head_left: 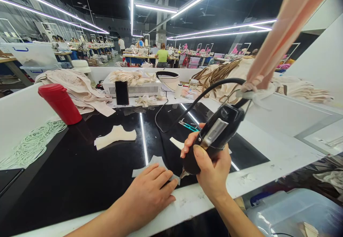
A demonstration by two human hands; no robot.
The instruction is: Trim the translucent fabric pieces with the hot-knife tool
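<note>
While my left hand (150, 190) lies flat, pinning fabric (154, 162), right hand (211, 169) clamped on cutter (214, 137); tip slip could nick my fingers (167, 179).

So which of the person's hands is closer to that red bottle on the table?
The left. The left hand lies flat on a grey fabric piece, on the red bottle's side. The right hand, gripping the black corded tool, is farther away.

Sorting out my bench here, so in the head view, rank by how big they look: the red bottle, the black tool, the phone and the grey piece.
1. Black tool, though nearest the camera
2. Red bottle
3. Grey piece, partly hidden under the left hand
4. Phone, farthest away
</note>
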